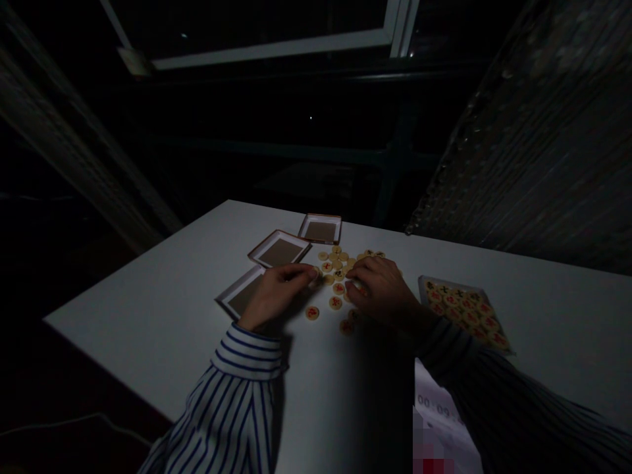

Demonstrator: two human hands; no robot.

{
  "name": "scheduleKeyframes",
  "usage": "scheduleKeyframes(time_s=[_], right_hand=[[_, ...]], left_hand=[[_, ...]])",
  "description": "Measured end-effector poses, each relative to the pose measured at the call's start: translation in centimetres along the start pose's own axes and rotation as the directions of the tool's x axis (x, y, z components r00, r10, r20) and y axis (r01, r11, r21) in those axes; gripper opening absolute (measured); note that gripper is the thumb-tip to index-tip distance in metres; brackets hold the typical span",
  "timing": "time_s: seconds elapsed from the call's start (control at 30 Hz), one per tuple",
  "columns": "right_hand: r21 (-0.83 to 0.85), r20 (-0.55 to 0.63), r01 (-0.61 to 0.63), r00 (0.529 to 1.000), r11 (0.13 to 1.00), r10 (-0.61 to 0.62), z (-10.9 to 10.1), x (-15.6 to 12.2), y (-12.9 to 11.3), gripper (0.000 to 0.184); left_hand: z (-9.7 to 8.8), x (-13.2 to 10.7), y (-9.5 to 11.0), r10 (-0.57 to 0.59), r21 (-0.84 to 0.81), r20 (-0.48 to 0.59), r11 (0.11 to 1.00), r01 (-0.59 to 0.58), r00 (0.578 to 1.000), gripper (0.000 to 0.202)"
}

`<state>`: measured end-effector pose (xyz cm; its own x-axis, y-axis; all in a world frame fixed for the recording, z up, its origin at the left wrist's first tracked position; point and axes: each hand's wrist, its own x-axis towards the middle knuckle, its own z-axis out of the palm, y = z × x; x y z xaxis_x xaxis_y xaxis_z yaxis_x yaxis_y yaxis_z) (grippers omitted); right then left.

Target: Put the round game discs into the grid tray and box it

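Note:
Loose round wooden Chinese chess pieces point(336, 303), marked in red or black, lie in a scattered cluster on the white table. My left hand point(276, 289) is at the left side of the cluster, its thumb and forefinger pinching one Chinese chess piece point(315, 272) on edge. Over the right part of the cluster, my right hand point(382, 286) bends down with curled fingers around a piece that is partly hidden under them. More pieces are covered by this hand and its shadow. A single red-marked piece point(312, 313) lies apart, nearer to me.
Three shallow open boxes stand left of and behind the pieces: a near box point(241, 293), a middle box point(279, 250) and a far box point(320, 229). At right, a clear case point(464, 309) holds rows of pieces. A lit screen point(439, 408) shows below my right forearm.

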<state>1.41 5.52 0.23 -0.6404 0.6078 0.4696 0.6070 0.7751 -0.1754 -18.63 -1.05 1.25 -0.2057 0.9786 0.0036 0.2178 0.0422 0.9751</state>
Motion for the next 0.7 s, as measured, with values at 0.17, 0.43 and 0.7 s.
scheduleKeyframes(time_s=[0.17,0.43,0.7], right_hand=[[0.017,-0.026,0.014,1.000,1.000,-0.014,-0.03,0.01,-0.17,0.018],[0.021,-0.031,0.027,0.999,0.999,-0.026,-0.05,-0.03,-0.45,0.019],[0.020,-0.028,0.036,0.999,0.999,-0.036,0.00,-0.04,-0.50,0.020]], left_hand=[[0.00,0.33,-0.73,-0.072,-0.156,0.003,0.985,0.072,0.997,0.038],[-0.06,0.40,-0.79,-0.034,-0.233,0.039,0.971,0.042,0.999,0.039],[0.08,0.25,-0.28,-0.059,-0.342,0.075,0.936,0.081,0.995,0.033]])
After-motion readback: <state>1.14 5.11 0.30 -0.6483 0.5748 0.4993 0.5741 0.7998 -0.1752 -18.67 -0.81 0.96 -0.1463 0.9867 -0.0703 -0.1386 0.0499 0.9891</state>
